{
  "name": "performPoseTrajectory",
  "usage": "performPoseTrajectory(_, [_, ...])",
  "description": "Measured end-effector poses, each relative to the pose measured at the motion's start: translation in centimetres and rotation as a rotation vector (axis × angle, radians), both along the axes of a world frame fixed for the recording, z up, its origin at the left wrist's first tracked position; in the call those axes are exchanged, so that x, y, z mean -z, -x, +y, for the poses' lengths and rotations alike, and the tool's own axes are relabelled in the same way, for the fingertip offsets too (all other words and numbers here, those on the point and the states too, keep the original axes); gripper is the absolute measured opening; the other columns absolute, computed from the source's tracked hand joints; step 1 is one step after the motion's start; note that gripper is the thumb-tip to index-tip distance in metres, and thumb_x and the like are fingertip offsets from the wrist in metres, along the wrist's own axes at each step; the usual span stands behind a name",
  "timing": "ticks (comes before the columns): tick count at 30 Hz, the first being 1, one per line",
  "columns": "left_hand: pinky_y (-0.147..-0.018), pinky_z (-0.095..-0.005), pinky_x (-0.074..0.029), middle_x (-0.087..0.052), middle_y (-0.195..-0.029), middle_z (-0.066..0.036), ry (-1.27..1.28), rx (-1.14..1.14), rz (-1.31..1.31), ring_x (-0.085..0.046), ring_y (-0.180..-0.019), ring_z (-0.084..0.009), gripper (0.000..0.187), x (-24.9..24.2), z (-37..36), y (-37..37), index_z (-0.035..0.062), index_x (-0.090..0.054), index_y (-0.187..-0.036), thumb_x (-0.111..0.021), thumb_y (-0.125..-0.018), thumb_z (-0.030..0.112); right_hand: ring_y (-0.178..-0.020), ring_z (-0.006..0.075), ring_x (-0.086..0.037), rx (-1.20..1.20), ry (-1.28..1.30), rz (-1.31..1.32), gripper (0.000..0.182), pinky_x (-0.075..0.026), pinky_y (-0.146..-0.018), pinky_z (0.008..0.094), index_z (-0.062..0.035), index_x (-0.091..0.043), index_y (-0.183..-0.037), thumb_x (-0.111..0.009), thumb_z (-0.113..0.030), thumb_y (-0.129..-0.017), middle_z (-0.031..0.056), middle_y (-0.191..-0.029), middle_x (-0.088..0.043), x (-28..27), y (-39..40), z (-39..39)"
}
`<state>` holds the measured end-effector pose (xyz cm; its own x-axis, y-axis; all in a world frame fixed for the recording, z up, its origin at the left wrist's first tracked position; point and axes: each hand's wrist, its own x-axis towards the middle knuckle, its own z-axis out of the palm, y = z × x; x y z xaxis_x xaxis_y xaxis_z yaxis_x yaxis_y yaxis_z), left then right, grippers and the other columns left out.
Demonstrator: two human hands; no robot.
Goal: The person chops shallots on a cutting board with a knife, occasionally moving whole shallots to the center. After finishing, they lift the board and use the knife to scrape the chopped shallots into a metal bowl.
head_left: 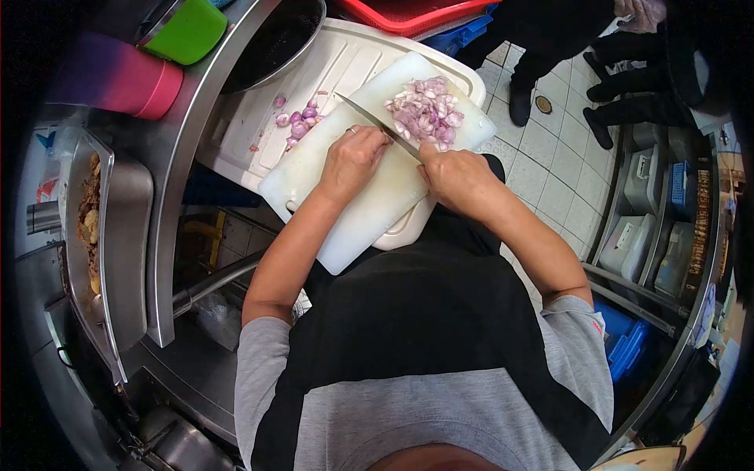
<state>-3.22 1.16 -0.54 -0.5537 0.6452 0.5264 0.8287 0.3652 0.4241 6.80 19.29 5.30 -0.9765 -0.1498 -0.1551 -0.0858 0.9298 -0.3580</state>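
A white cutting board (314, 188) lies at an angle in front of me. My right hand (459, 180) is wrapped round the handle of a kitchen knife, whose blade (365, 115) crosses the board toward the upper left. Close against the blade, my left hand (353, 157) rests on the board with its fingers pinched together; what they hold is hidden. Beyond the knife sits a pile of cut purple shallots (424, 114). Several whole peeled shallots (298, 124) lie to the left of the board.
Beneath the board is a cream plastic lid (236, 149), with a black pan (275, 43) at its far left. A steel counter edge (174, 157) and food tray (129, 235) stand left. A red basket (408, 20) is at the back; other people's legs (522, 71) are back right.
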Motion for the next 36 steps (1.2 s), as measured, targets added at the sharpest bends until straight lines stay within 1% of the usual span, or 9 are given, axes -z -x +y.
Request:
performPoseTrajectory(12, [-0.069,-0.0383,-0.052,-0.065,-0.081,-0.009,-0.01,-0.006,0.0,-0.063,-0.078,-0.0284,0.01,0.2,0.2,-0.2,0.0047,-0.063,-0.082,-0.07,-0.075,0.002,-0.077,0.0413,-0.068,-0.019,0.004,-0.14,0.026,-0.053,-0.067,0.0503,0.003,-0.051,-0.098,-0.05,-0.023,-0.095,0.0251,-0.079,-0.067,-1.9,-0.2,0.3])
performPoseTrajectory(17, [-0.07,-0.038,-0.052,-0.065,-0.083,-0.008,-0.008,-0.016,0.027,-0.063,-0.079,-0.0276,0.01,0.2,0.0,-0.1,0.0046,-0.063,-0.083,-0.069,-0.075,0.002,-0.082,0.0441,-0.065,0.093,0.111,-0.125,0.029,-0.051,-0.074,0.0532,0.0021,-0.052,-0.1,-0.05,-0.027,-0.096,0.0263,-0.084,-0.067,1.4,0.6,-0.1])
performPoseTrajectory(21, [-0.071,-0.0375,-0.053,-0.067,-0.087,-0.009,-0.01,0.01,-0.006,-0.065,-0.081,-0.0275,0.01,-0.2,-0.5,0.3,0.0042,-0.066,-0.086,-0.069,-0.076,0.002,-0.082,0.0469,-0.062,0.081,0.121,-0.145,0.029,-0.047,-0.076,0.0546,0.0005,-0.051,-0.1,-0.054,-0.028,-0.095,0.0301,-0.082,-0.064,-0.1,1.2,1.1])
performPoseTrajectory(24, [-0.079,-0.0364,-0.054,-0.07,-0.095,-0.014,0.015,-0.158,-0.092,-0.068,-0.086,-0.0295,0.018,-1.1,-2.2,2.7,0.0031,-0.07,-0.094,-0.066,-0.078,-0.002,-0.08,0.046,-0.063,0.115,0.112,-0.09,0.028,-0.047,-0.073,0.0541,-0.0004,-0.051,-0.099,-0.054,-0.028,-0.095,0.0278,-0.079,-0.064,-1.2,0.6,1.4])
performPoseTrajectory(27, [-0.078,-0.0414,-0.054,-0.07,-0.092,-0.016,0.077,-0.335,-0.066,-0.068,-0.086,-0.0328,0.013,-2.7,-3.2,6.5,0.0049,-0.073,-0.09,-0.063,-0.081,0.004,-0.078,0.0451,-0.063,0.092,0.096,-0.078,0.027,-0.048,-0.071,0.0536,-0.0009,-0.05,-0.097,-0.054,-0.027,-0.095,0.0261,-0.076,-0.064,-1.3,-0.7,0.9])
performPoseTrajectory(29, [-0.078,-0.0432,-0.054,-0.07,-0.092,-0.018,0.435,-0.491,-0.14,-0.069,-0.087,-0.0342,0.016,-3.9,-3.2,8.3,0.0048,-0.073,-0.092,-0.06,-0.082,0.005,-0.076,0.0448,-0.063,0.054,0.085,-0.073,0.026,-0.048,-0.071,0.0532,-0.0013,-0.049,-0.097,-0.053,-0.027,-0.095,0.0254,-0.075,-0.064,-0.7,-1.2,0.3])
performPoseTrajectory(30, [-0.078,-0.0432,-0.054,-0.07,-0.092,-0.018,0.436,-0.487,-0.137,-0.069,-0.087,-0.0342,0.016,-3.8,-3.0,9.1,0.0048,-0.073,-0.092,-0.06,-0.082,0.005,-0.076,0.0445,-0.063,0.038,0.104,-0.12,0.026,-0.049,-0.071,0.0531,-0.0013,-0.049,-0.097,-0.053,-0.027,-0.095,0.0252,-0.075,-0.064,-0.5,-1.4,0.0])
performPoseTrajectory(32, [-0.078,-0.0454,-0.055,-0.07,-0.093,-0.021,0.701,-0.559,-0.145,-0.069,-0.09,-0.0369,0.019,-3.3,-2.5,10.1,0.0032,-0.073,-0.092,-0.057,-0.083,0.006,-0.078,0.0436,-0.065,0.003,0.113,-0.159,0.027,-0.051,-0.071,0.0529,-0.0006,-0.051,-0.098,-0.051,-0.027,-0.095,0.0251,-0.078,-0.066,0.2,-1.5,0.1])
performPoseTrajectory(36, [-0.079,-0.0461,-0.055,-0.07,-0.094,-0.022,0.754,-0.519,-0.07,-0.068,-0.091,-0.0389,0.019,-3.3,-1.7,10.4,0.001,-0.072,-0.091,-0.056,-0.083,0.008,-0.079,0.0439,-0.065,0.075,0.103,-0.14,0.027,-0.05,-0.072,0.0533,-0.0006,-0.052,-0.098,-0.052,-0.027,-0.095,0.0256,-0.08,-0.066,0.3,-0.9,1.6])
